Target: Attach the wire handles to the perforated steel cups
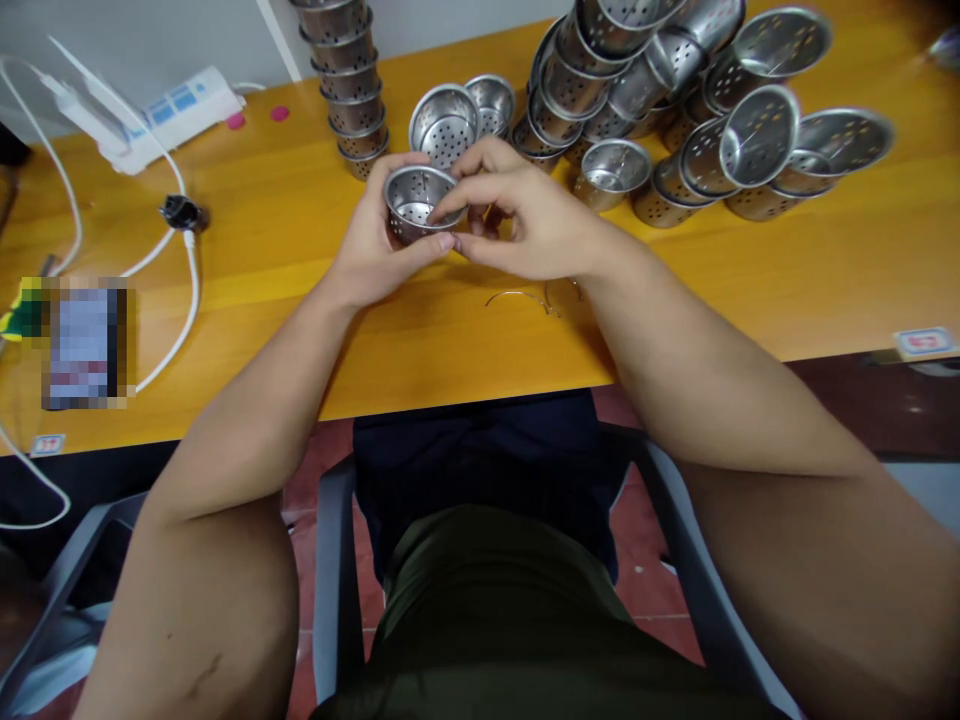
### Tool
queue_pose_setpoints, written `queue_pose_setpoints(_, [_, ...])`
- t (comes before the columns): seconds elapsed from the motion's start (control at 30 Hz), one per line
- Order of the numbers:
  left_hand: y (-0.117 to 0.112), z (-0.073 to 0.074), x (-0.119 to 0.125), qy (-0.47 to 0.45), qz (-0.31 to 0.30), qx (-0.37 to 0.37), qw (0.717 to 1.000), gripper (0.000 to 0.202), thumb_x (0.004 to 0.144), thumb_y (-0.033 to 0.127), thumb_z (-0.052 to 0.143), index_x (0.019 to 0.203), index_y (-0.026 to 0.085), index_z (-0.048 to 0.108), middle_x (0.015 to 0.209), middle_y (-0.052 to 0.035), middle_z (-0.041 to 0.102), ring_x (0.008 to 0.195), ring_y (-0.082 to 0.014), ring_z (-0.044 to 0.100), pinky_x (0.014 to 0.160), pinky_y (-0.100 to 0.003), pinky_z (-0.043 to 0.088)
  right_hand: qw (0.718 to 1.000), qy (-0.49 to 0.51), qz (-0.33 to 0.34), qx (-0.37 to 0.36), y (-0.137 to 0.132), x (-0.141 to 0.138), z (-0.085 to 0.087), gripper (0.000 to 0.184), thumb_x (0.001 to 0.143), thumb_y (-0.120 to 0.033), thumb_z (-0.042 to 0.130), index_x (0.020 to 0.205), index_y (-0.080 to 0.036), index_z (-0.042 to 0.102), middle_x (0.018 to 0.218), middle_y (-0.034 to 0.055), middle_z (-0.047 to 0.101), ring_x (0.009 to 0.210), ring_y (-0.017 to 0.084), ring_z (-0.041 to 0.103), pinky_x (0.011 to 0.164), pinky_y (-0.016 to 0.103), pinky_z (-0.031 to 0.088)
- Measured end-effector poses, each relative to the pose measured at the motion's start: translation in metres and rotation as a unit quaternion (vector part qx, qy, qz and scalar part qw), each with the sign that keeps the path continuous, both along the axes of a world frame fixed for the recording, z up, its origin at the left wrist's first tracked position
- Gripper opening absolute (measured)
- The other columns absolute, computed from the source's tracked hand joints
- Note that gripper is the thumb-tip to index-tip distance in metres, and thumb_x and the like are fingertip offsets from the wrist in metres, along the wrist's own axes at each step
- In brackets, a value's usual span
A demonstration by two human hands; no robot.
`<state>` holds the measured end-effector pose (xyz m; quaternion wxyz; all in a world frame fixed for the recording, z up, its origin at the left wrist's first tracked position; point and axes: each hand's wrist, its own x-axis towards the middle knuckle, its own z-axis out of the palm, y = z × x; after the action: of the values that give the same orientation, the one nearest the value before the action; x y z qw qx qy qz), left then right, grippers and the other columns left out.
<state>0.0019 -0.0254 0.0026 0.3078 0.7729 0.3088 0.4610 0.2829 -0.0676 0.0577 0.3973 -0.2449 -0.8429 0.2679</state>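
Observation:
A small perforated metal cup (411, 212) is held just above the table, its mouth tilted up toward me. My left hand (373, 242) wraps round its left side, thumb along the near wall. From the right, my right hand (536, 218) closes at the rim, with a fingertip inside the cup and the thumb outside by my left thumb. Whether a small piece is also pinched there is hidden. On the table below my right hand lie thin curved wires (521, 294). Behind the held cup stands another perforated cup (444, 120).
A tall stack of cups (346, 75) rises at the back, left of centre. Many nested cups (686, 155) crowd the back right. At left are a white power strip (176, 115), cables, a black plug (182, 212) and a blurred-out device (82, 345). The wooden table's (420, 365) front edge is near my lap.

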Motion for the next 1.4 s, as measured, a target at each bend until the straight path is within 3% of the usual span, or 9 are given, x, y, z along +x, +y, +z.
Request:
queue_pose_setpoints(0.13, [-0.013, 0.021, 0.005, 0.006, 0.027, -0.033, 0.999, 0.083, 0.090, 0.071, 0.111, 0.159, 0.047, 0.071, 0.152, -0.0089, 0.083, 0.147, -0.0463, 0.082, 0.127, -0.065, 0.074, 0.999, 0.026, -0.006, 0.019, 0.002, 0.000, 0.003, 0.037, 0.114, -0.067, 0.101, 0.131, -0.035, 0.095, 0.152, 0.0109, 0.079, 0.105, 0.030, 0.082, 0.091, 0.047, 0.078])
queue_pose_setpoints(0.33, [-0.020, 0.017, 0.002, 0.015, 0.014, -0.061, 0.998, 0.077, 0.097, 0.068, 0.113, 0.153, 0.033, 0.074, 0.143, -0.0135, 0.084, 0.137, -0.0427, 0.086, 0.117, -0.056, 0.074, 0.999, -0.026, -0.016, -0.033, 0.002, 0.006, 0.002, 0.052, 0.106, -0.081, 0.104, 0.114, -0.033, 0.087, 0.148, 0.0096, 0.080, 0.102, 0.031, 0.077, 0.093, 0.054, 0.076])
queue_pose_setpoints(0.53, [-0.017, 0.023, -0.004, 0.020, 0.078, -0.101, 0.992, 0.070, 0.070, 0.033, 0.121, 0.129, 0.032, 0.085, 0.154, -0.0138, 0.086, 0.127, -0.0419, 0.084, 0.095, -0.048, 0.074, 0.992, -0.110, -0.067, -0.019, 0.013, 0.018, -0.003, 0.047, 0.100, -0.072, 0.108, 0.103, -0.031, 0.085, 0.122, 0.0117, 0.075, 0.111, 0.038, 0.072, 0.115, 0.064, 0.068])
queue_pose_setpoints(0.73, [-0.020, 0.034, -0.005, -0.006, 0.121, -0.094, 0.988, 0.051, 0.079, 0.045, 0.117, 0.117, 0.037, 0.084, 0.143, -0.0089, 0.086, 0.120, -0.0386, 0.080, 0.085, -0.045, 0.068, 0.969, -0.167, -0.177, -0.037, 0.022, 0.030, -0.011, 0.038, 0.093, -0.051, 0.115, 0.096, -0.031, 0.083, 0.113, 0.0128, 0.076, 0.107, 0.041, 0.075, 0.115, 0.070, 0.068])
queue_pose_setpoints(0.9, [-0.007, 0.044, -0.022, -0.036, 0.180, -0.030, 0.983, 0.055, 0.083, 0.066, 0.111, 0.115, 0.036, 0.078, 0.142, -0.0070, 0.074, 0.131, -0.0355, 0.067, 0.098, -0.047, 0.060, 0.957, -0.175, -0.224, -0.065, 0.026, 0.035, -0.011, 0.035, 0.096, -0.050, 0.110, 0.093, -0.036, 0.079, 0.101, 0.0097, 0.082, 0.106, 0.046, 0.079, 0.106, 0.070, 0.071])
queue_pose_setpoints(1.0, [0.000, 0.051, -0.038, -0.022, 0.200, -0.019, 0.979, 0.065, 0.087, 0.070, 0.111, 0.125, 0.032, 0.074, 0.147, -0.0080, 0.066, 0.158, -0.0342, 0.049, 0.122, -0.049, 0.050, 0.950, -0.173, -0.243, -0.093, 0.019, 0.032, -0.004, 0.034, 0.100, -0.050, 0.109, 0.097, -0.036, 0.077, 0.093, 0.0076, 0.083, 0.111, 0.045, 0.081, 0.109, 0.067, 0.070])
queue_pose_setpoints(1.2, [-0.002, 0.053, -0.044, -0.019, 0.202, -0.181, 0.962, 0.083, 0.066, 0.066, 0.112, 0.125, 0.039, 0.061, 0.135, -0.0046, 0.075, 0.182, -0.0288, 0.036, 0.141, -0.050, 0.038, 0.947, -0.117, -0.269, -0.127, -0.003, 0.014, 0.021, 0.035, 0.101, -0.059, 0.106, 0.109, -0.040, 0.077, 0.091, 0.0046, 0.083, 0.113, 0.045, 0.078, 0.110, 0.066, 0.063])
queue_pose_setpoints(1.3, [-0.005, 0.051, -0.041, -0.051, 0.216, -0.222, 0.949, 0.099, 0.064, 0.058, 0.112, 0.144, 0.038, 0.058, 0.158, -0.0042, 0.077, 0.185, -0.0264, 0.042, 0.145, -0.051, 0.040, 0.950, -0.100, -0.265, -0.131, -0.007, 0.009, 0.026, 0.034, 0.106, -0.067, 0.099, 0.108, -0.041, 0.077, 0.089, 0.0036, 0.083, 0.105, 0.042, 0.076, 0.105, 0.063, 0.061])
queue_pose_setpoints(1.4, [0.004, 0.051, -0.042, -0.106, 0.244, -0.233, 0.935, 0.120, 0.064, 0.045, 0.116, 0.161, 0.035, 0.046, 0.191, -0.0093, 0.059, 0.183, -0.0245, 0.049, 0.148, -0.047, 0.045, 0.952, -0.105, -0.257, -0.129, -0.004, 0.006, 0.023, 0.040, 0.105, -0.073, 0.099, 0.103, -0.040, 0.075, 0.088, 0.0054, 0.081, 0.102, 0.043, 0.076, 0.098, 0.061, 0.060])
